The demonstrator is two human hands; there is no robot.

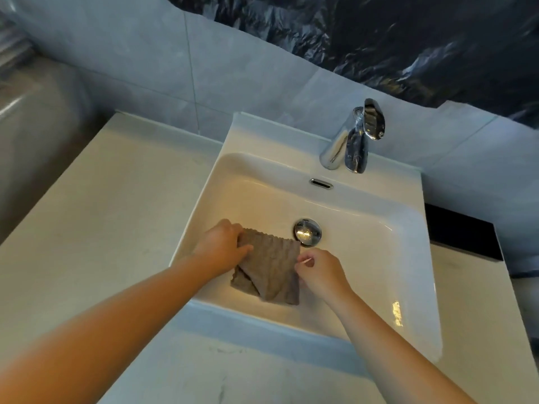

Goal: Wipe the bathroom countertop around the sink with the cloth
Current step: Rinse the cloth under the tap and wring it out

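now, cloth (271,269): held over the sink (402,252) basin, near the drain (307,231).
left hand (221,246): grips its top left corner.
right hand (318,272): pinches its right edge.
countertop (102,228): wide at left of the sink rim.

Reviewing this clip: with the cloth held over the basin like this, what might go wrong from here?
1. The right hand only pinches the cloth by its edge while the left hand grips a corner. The cloth may slip and drop into the sink near the drain.
2. The cloth hangs unevenly folded, so it could wipe the countertop patchily.
3. Wiping behind the basin might knock the faucet lever.
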